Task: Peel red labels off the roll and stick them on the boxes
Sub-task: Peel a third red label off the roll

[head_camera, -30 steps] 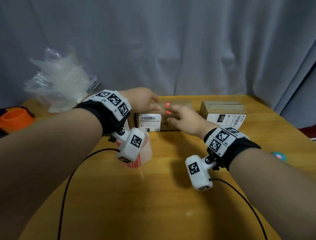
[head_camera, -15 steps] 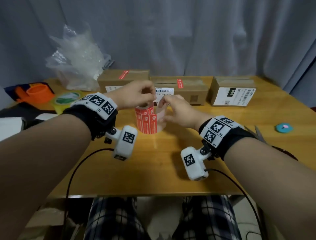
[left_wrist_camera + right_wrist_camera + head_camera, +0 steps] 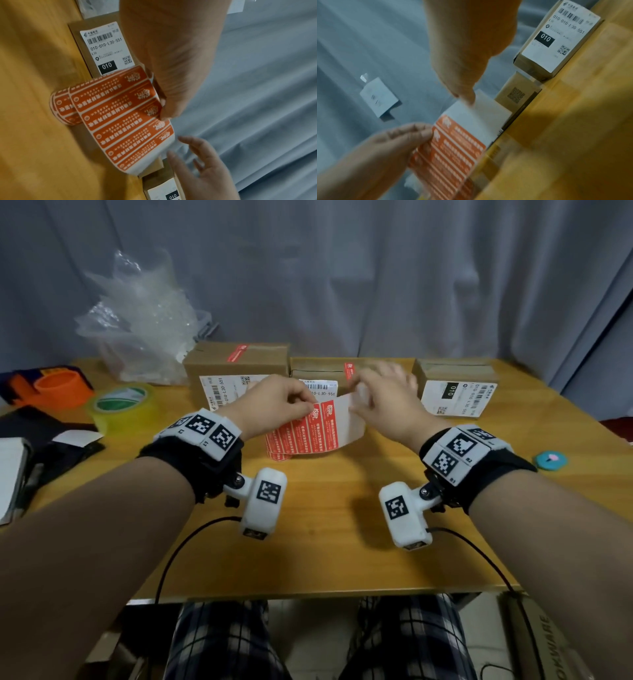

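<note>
Three brown boxes stand in a row at the back of the table. The left box (image 3: 236, 361) and the middle box (image 3: 318, 368) each carry a red label on top; the right box (image 3: 455, 371) shows none. The label roll (image 3: 279, 448) stands on the table before them, with a strip of red labels (image 3: 308, 433) unrolled from it. My left hand (image 3: 306, 405) pinches the strip's top edge among the red labels (image 3: 123, 121). My right hand (image 3: 359, 392) is blurred, fingers spread, and a fingertip touches the bare white backing (image 3: 479, 121) at the strip's end.
A clear bubble-wrap bag (image 3: 144, 320) sits at the back left. A yellow-green tape roll (image 3: 123, 405), an orange dispenser (image 3: 54, 386) and dark items (image 3: 41, 440) lie at the left. A small teal disc (image 3: 549, 460) lies at the right. A grey curtain hangs behind.
Both hands came back from the middle box to the roll. The strip has since been drawn out to the right, with my left hand holding it and my right hand at its white end.
</note>
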